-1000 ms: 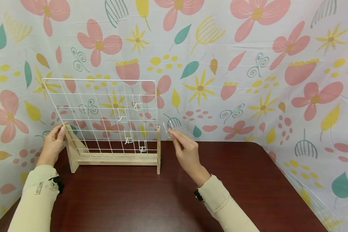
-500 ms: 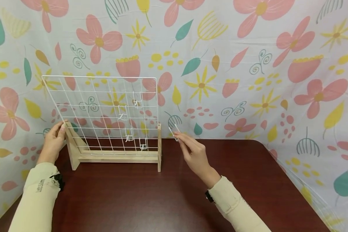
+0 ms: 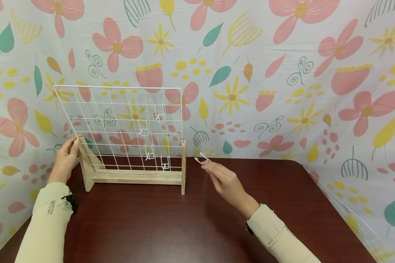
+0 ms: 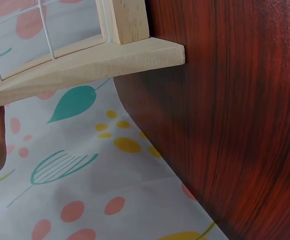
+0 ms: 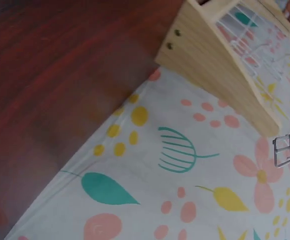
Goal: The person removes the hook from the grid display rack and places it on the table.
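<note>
Currently, a white wire hook (image 5: 284, 149) is pinched by the right hand (image 3: 227, 183), its two prongs pointing toward ten o'clock in the head view. Near it, at nine o'clock, a white wire grid (image 3: 120, 132) stands in a wooden stand (image 3: 136, 179). Four hung hooks (image 3: 149, 155) sit between two and five o'clock of the grid's middle. At the stand's nine o'clock, the left hand (image 3: 64, 161) grips its upright. Beneath is a dark reddish table (image 3: 135, 223); toward twelve o'clock, a floral cloth (image 3: 237, 54).
</note>
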Demonstrator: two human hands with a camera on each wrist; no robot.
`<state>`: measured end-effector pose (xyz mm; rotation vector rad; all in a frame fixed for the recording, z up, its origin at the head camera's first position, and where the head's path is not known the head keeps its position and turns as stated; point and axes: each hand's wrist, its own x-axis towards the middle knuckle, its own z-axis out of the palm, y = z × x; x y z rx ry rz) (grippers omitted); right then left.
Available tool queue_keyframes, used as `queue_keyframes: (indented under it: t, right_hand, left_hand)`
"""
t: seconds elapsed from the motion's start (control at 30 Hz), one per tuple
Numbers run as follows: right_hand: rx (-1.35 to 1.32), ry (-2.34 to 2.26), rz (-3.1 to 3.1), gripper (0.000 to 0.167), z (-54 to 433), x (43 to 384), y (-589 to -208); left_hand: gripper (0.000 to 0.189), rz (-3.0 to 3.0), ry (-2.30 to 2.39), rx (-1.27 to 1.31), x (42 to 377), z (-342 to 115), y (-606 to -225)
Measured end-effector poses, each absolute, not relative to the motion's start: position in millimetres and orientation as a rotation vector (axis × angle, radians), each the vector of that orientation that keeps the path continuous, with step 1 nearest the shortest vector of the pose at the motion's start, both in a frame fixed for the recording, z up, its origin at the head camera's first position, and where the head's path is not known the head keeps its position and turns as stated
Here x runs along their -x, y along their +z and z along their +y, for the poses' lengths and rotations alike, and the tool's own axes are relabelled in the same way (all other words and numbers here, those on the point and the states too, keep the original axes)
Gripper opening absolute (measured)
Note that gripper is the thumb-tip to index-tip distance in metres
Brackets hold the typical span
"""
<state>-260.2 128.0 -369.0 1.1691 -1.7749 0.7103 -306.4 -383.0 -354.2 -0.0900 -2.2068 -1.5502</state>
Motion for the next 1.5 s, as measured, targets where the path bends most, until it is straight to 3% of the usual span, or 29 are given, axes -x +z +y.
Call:
queue_keyframes:
  t: [0.83, 1.5]
  right_hand:
    - [-1.394, 0.413, -1.899, 0.023, 158.3, 256.6, -398.7]
    - [-1.543, 0.268, -1.874, 0.038, 171.0, 256.5, -420.7]
  left_hand:
    - [0.049, -2.239, -1.477, 0.079, 311.5, -383.1, -350.3]
    - [0.05, -2.233, -1.555, 0.095, 308.7, -387.7, -354.2]
